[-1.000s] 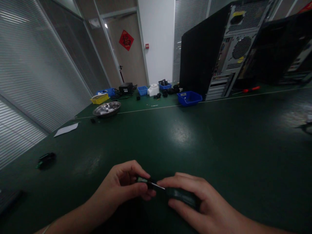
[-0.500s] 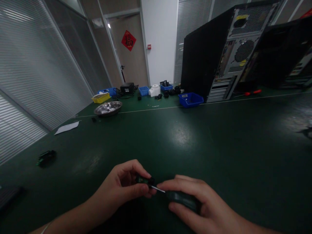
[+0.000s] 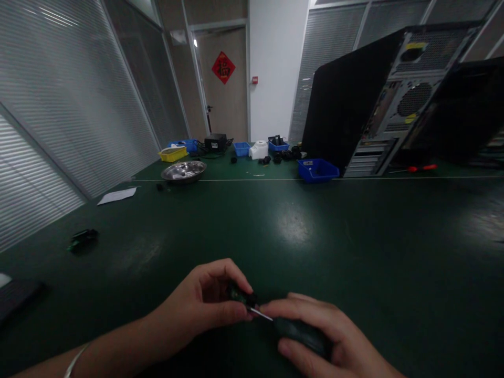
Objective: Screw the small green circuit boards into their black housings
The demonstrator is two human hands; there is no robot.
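Between the thumb and fingers of my left hand is a small green circuit board with a black part at its right end. My right hand is wrapped round the dark handle of a screwdriver. Its thin metal shaft points left and reaches the board near the black part. Whether the tip sits in a screw is too small to tell. Both hands are above the dark green table, close to its near side.
A similar green-and-black piece lies on the left, above a dark flat object. Farther back are a white paper, a metal dish, a yellow bin, a blue bin and a black computer case.
The view has tilted and shifted slightly, so the background sits a little farther right. Both hands keep their grips, and the screwdriver shaft still meets the circuit board.
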